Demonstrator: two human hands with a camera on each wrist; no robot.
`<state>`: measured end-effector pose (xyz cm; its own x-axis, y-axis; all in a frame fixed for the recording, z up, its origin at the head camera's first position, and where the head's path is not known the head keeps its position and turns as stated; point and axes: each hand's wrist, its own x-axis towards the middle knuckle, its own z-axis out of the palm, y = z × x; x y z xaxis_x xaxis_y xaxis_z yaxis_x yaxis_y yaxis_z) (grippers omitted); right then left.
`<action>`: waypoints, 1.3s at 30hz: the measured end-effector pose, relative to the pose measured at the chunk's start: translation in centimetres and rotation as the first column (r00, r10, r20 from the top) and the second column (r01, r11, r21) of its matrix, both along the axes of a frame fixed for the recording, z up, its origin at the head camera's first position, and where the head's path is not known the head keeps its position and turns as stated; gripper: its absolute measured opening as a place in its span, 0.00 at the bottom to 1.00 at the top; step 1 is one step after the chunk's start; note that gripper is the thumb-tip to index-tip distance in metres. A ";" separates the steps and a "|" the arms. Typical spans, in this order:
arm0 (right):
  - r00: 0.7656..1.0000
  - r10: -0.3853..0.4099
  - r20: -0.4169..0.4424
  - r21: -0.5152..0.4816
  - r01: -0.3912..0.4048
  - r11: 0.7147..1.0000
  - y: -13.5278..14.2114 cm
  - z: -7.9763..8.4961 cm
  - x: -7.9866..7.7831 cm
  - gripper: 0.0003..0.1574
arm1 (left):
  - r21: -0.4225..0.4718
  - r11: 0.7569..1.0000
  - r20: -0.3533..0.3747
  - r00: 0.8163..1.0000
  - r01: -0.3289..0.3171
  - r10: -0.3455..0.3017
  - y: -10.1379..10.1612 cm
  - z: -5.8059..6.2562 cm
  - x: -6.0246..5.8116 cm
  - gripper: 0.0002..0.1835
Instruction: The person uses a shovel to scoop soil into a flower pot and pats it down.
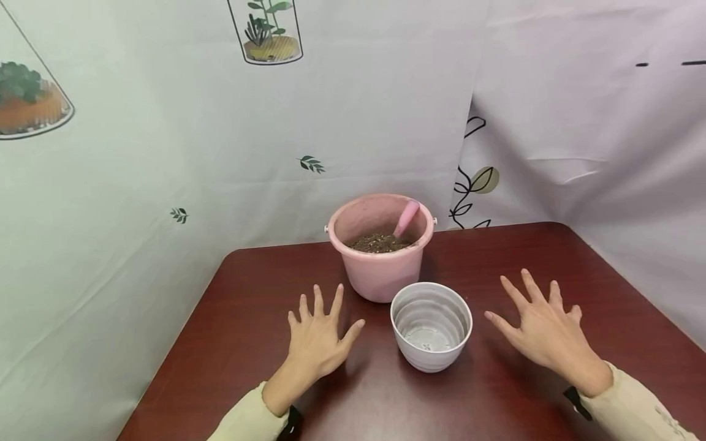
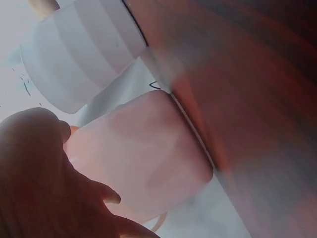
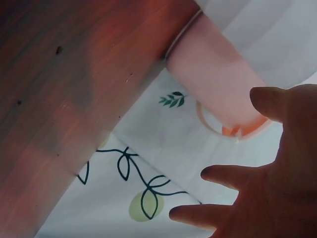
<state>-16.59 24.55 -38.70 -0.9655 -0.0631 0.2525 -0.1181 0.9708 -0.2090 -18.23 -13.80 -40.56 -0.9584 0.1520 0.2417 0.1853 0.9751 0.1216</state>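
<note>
Pale printed fabric (image 1: 386,122) is hung behind a dark red-brown table (image 1: 248,294), on which a ribbed white flowerpot (image 1: 431,324) is set upright, in front and slightly to the right of a pink bucket (image 1: 383,274) where soil (image 1: 378,243) and a pink handle (image 1: 407,218) are held. The flowerpot is flanked by both hands: it is placed rightward of the left hand (image 1: 317,343) and leftward of the right hand (image 1: 543,331), which is seen somewhat nearer. Fingers are spread wide on both; nothing is gripped. No long horizontal axis is presented by the round rim.
</note>
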 end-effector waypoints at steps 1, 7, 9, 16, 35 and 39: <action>1.000 0.001 0.001 -0.005 -0.001 1.000 0.0 0.1 -0.1 0.53 | 0.005 1.000 -0.001 1.000 0.001 -0.001 0.0 0.0 0.0 0.45; 0.999 0.035 -0.027 -0.014 -0.035 0.999 0.2 0.9 -0.8 0.52 | 0.049 0.999 -0.025 1.000 0.003 -0.002 -0.3 1.0 -0.2 0.44; 0.997 0.062 -0.045 -0.030 -0.064 0.998 -0.1 1.6 -1.4 0.52 | 0.090 0.996 -0.045 0.999 0.018 -0.014 -0.4 1.9 -0.4 0.43; 0.990 0.137 -0.010 -0.185 -0.137 0.973 -2.1 6.1 -6.5 0.52 | 0.391 0.919 -0.154 0.988 0.055 0.007 0.4 6.1 -3.8 0.36; 0.963 0.265 0.044 -0.430 -0.221 0.876 -9.1 11.3 -19.2 0.28 | 0.887 0.462 -0.035 0.993 -0.020 0.111 1.4 7.3 -10.2 0.26; 0.960 0.272 0.073 -0.416 -0.219 0.883 -9.4 11.1 -19.7 0.27 | 0.908 0.418 -0.017 0.997 -0.017 0.076 1.6 7.1 -10.5 0.26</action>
